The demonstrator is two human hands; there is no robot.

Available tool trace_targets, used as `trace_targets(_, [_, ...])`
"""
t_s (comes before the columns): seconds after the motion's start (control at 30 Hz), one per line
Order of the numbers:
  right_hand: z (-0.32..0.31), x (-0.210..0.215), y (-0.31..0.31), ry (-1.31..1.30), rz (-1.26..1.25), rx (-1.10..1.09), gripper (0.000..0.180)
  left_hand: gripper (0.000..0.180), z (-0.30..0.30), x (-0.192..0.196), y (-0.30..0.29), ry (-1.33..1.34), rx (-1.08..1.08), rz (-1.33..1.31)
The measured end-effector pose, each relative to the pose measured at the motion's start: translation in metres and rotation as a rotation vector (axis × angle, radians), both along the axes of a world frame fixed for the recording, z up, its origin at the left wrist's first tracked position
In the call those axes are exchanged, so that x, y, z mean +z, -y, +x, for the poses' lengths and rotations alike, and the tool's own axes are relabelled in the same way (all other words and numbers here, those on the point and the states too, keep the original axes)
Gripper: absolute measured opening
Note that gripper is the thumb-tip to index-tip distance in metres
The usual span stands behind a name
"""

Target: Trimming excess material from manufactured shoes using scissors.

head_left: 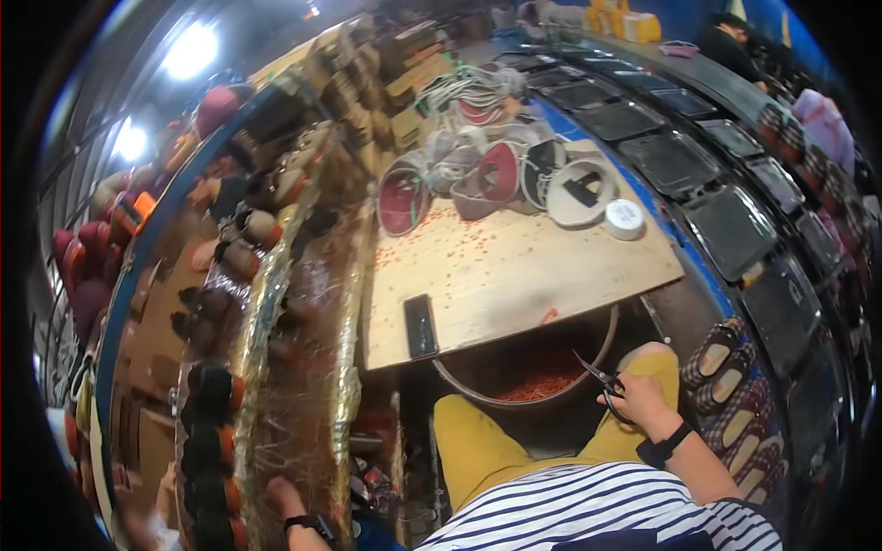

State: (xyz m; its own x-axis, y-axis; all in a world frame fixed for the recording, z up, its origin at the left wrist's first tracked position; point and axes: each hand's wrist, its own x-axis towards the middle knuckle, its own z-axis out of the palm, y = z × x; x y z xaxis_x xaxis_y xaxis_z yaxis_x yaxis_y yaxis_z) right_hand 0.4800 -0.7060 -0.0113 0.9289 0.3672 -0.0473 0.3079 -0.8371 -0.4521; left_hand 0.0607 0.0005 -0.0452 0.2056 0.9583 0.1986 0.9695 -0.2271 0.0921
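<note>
My right hand (636, 399), with a black band on its wrist, grips a pair of scissors (595, 369) above my right thigh. The blades point up and left, toward a round tub (602, 354) of orange-red scraps (537, 386) under the table's front edge. Off to the lower left, my left hand (283, 498) is by the shoe rack (344, 386), whose edge is wrapped in shiny film. A dark watch is on that wrist. The left fingers are small and blurred, so any hold is unclear. Dark shoes with orange parts (209, 445) stand left of it.
A plywood table (478, 294) bears a phone (421, 326), a round white container (625, 219), orange bits and bundled shoe uppers (496, 173). Black trays (735, 230) line the right, above checked shoes (730, 367). A person (726, 46) is far right; another's hand (167, 487) shows lower left.
</note>
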Motion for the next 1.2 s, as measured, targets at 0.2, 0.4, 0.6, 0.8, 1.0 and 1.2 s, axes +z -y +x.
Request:
trace_targets(0.2, [-0.011,-0.023,0.040,0.164,-0.103,-0.247,0.037,0.013,0.290,0.016,0.180,0.441,-1.016,0.124])
trace_targets(0.4, [-0.022,-0.044,0.040,0.307,-0.084,-0.305,0.034,0.020,0.434,-0.022,0.357,0.543,-1.397,-0.239])
trace_targets(0.6, [-0.021,-0.045,0.040,0.356,-0.070,-0.258,0.035,0.043,0.469,-0.048,0.446,0.153,-1.615,-0.080])
trace_targets(0.8, [-0.022,-0.050,0.043,0.387,-0.013,-0.280,0.029,0.042,0.467,-0.048,0.439,0.253,-1.609,-0.273])
trace_targets(1.0, [-0.019,-0.053,0.044,0.408,-0.044,-0.263,0.033,0.014,0.430,-0.054,0.416,0.470,-1.548,-0.389])
trace_targets(1.2, [-0.019,-0.062,0.044,0.423,-0.063,-0.252,0.034,0.019,0.402,-0.097,0.383,0.323,-1.291,-0.375])
